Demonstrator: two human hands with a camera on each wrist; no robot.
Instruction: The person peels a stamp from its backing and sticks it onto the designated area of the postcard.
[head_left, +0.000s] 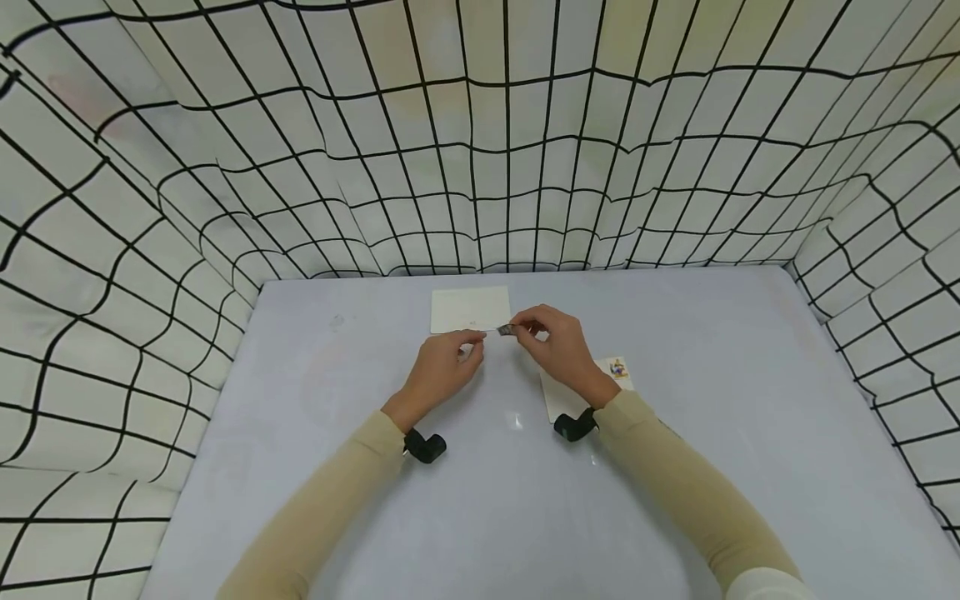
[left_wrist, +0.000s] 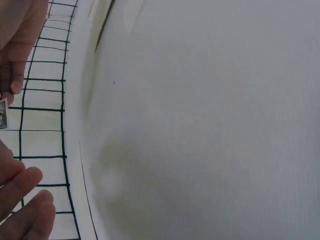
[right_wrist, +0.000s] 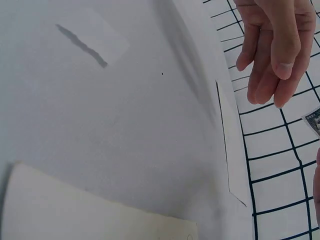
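Observation:
A small dark-printed stamp [head_left: 507, 330] with a pale edge is pinched between the thumb and fingertips of my right hand [head_left: 558, 343]. It is held above the table, by the near edge of a blank-looking white envelope or card [head_left: 470, 308]. My left hand [head_left: 441, 367] hovers just left of the stamp, fingers loosely bent, and I see nothing between them. In the right wrist view the stamp [right_wrist: 313, 120] shows at the right edge, apart from the left fingertips [right_wrist: 283, 71]. The left wrist view catches only a corner of the stamp [left_wrist: 3, 116].
Under my right wrist lies a second cream envelope or card [head_left: 562, 400], bearing a colourful star-like picture [head_left: 617, 367] at its upper right corner. The table [head_left: 337, 500] is white and glossy. White walls with black netting [head_left: 487, 175] enclose its back and sides.

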